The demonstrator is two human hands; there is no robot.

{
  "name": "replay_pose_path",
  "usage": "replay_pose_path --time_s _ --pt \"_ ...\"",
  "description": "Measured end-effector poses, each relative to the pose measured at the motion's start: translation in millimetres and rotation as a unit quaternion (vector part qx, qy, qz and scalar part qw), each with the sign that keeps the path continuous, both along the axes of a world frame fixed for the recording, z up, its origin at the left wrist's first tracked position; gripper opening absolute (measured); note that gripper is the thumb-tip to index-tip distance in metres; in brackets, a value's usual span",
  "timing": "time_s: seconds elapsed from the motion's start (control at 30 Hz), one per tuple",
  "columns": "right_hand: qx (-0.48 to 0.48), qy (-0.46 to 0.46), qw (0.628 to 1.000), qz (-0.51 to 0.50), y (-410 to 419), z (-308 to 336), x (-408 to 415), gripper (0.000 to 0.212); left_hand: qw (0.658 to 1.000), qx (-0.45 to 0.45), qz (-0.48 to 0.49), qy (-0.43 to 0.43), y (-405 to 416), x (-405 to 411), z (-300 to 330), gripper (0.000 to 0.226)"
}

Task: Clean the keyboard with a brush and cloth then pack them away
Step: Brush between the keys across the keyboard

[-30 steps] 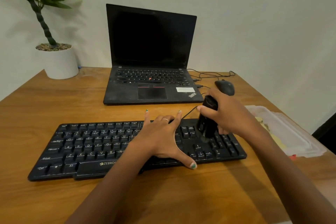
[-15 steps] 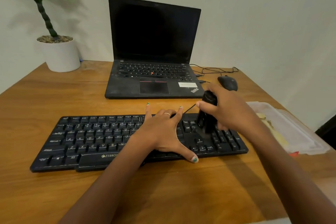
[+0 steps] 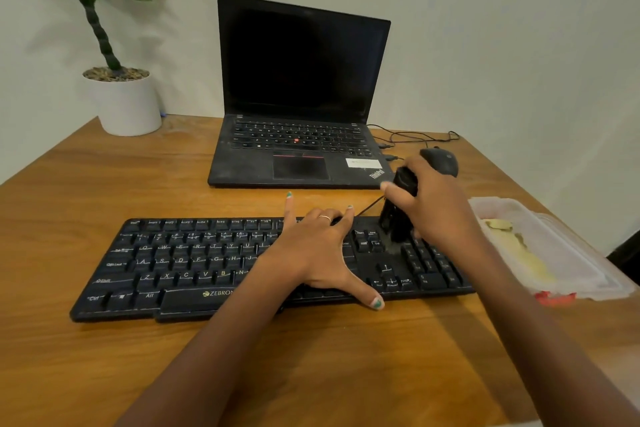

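A black keyboard (image 3: 194, 263) lies across the wooden desk (image 3: 311, 357) in front of me. My left hand (image 3: 318, 253) rests flat on its middle keys with the fingers spread and straight. My right hand (image 3: 440, 211) grips a black brush (image 3: 398, 218) upright, and the bristles touch the keys near the keyboard's upper right block. A yellow cloth (image 3: 523, 256) lies inside a clear plastic container (image 3: 575, 274) to the right of the keyboard.
An open black laptop (image 3: 298, 121) stands behind the keyboard. A black mouse (image 3: 445, 159) with its cable sits behind my right hand. A white plant pot (image 3: 124, 104) is at the back left. The desk's right edge runs just past the container.
My right hand has drawn the brush back along the keyboard's right side, from the arrow-key area to its far edge. My left hand has stayed on the keys.
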State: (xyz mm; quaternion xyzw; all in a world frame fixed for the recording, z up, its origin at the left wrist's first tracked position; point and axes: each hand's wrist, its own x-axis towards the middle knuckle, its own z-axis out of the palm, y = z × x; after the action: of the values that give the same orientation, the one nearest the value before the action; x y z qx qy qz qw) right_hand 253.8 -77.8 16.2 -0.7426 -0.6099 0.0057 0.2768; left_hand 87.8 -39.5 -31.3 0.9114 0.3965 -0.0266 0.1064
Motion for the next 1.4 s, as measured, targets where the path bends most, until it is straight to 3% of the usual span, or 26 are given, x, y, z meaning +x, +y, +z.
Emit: replay_pose_path --time_s 0.1,0.23,0.27,0.4,0.47,0.63,0.83,0.93,1.03,1.2,1.27,1.33,1.4 --pt "0.072 -0.022 0.997 0.020 0.6 -6.5 -1.8 0.023 1.000 0.000 0.000 -0.002 -1.1 -0.2 0.2 0.133" --pt "-0.120 0.004 0.991 0.063 -11.5 20.6 1.5 0.022 1.000 -0.003 0.000 -0.004 -2.0 -1.4 0.5 0.133" --pt "-0.129 -0.008 0.990 0.061 -11.0 20.9 0.7 0.023 1.000 -0.003 -0.001 -0.003 -2.0 -1.3 0.3 0.133" --pt "0.044 -0.036 0.997 0.053 0.4 -0.4 -9.3 0.026 1.000 0.002 0.001 -0.002 -1.8 -1.0 0.3 0.134" --pt "0.054 -0.004 0.997 0.063 2.8 -1.6 -7.5 0.024 1.000 0.002 0.000 -0.002 -2.4 -1.3 1.6 0.133" --pt "-0.140 0.008 0.985 0.096 -4.3 26.2 3.3 0.021 1.000 0.007 -0.005 0.000 -3.4 -1.2 2.9 0.130" --pt "0.067 -0.011 0.996 0.061 8.0 -4.2 -14.9 0.023 1.000 0.006 -0.006 -0.003 -2.2 -1.4 1.2 0.131" --pt "-0.052 0.038 0.995 0.080 3.7 12.5 -11.2 0.022 1.000 0.006 -0.007 -0.004 -0.9 -1.8 0.4 0.131" --pt "-0.151 0.024 0.984 0.096 -0.3 26.3 -9.6 0.023 1.000 0.011 -0.010 -0.005 0.5 -0.5 -0.6 0.131" --pt "0.049 -0.023 0.997 0.047 6.6 2.5 -19.1 0.025 1.000 0.012 -0.008 0.000 -0.2 -0.6 -0.4 0.132" --pt "-0.003 0.008 0.998 0.066 4.4 9.5 -15.7 0.022 1.000 0.010 -0.007 -0.004 -0.8 -0.9 0.3 0.131" --pt "-0.116 0.006 0.988 0.098 -0.6 21.6 -12.7 0.021 1.000 0.007 -0.008 -0.007 -0.8 -1.1 0.5 0.131" --pt "-0.146 -0.010 0.983 0.109 -1.9 25.4 -13.4 0.022 1.000 0.010 -0.009 -0.007 -0.5 -0.7 0.3 0.131"
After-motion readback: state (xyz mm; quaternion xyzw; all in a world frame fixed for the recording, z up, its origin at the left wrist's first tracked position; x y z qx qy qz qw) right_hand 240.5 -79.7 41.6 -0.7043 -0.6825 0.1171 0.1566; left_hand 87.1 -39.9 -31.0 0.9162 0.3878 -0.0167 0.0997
